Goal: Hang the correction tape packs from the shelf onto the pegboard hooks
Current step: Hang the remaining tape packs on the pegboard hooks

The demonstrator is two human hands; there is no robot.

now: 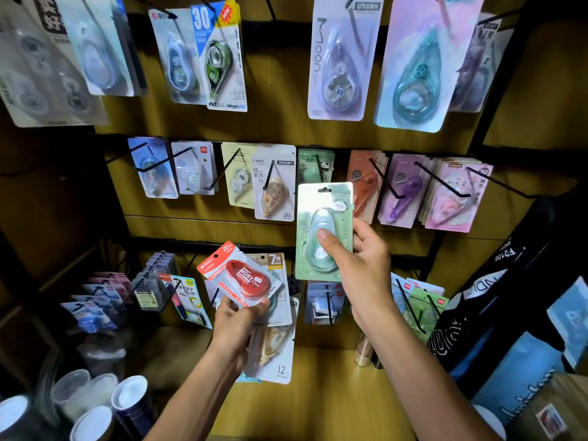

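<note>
My right hand (pixel 359 253) grips a green correction tape pack (pixel 321 214) upright, thumb on its blister. Its top slot sits just below a black hook (pixel 319 168) that carries matching green packs (pixel 313 163) in the middle row. My left hand (pixel 237 316) holds a small stack of packs low at the centre. A red MOSY pack (pixel 241 275) lies on top of the stack, tilted. A beige 12 m pack (pixel 276 354) and others show behind it. The pegboard (pixel 270 128) fills the view with three rows of hooks.
Long black hooks stick out toward me across the middle row (pixel 445 183). Purple and pink packs (pixel 445 192) hang to the right. Cups (pixel 127 399) stand at the lower left on the wooden shelf (pixel 318 409). Dark bags and a box (pixel 525 345) crowd the right side.
</note>
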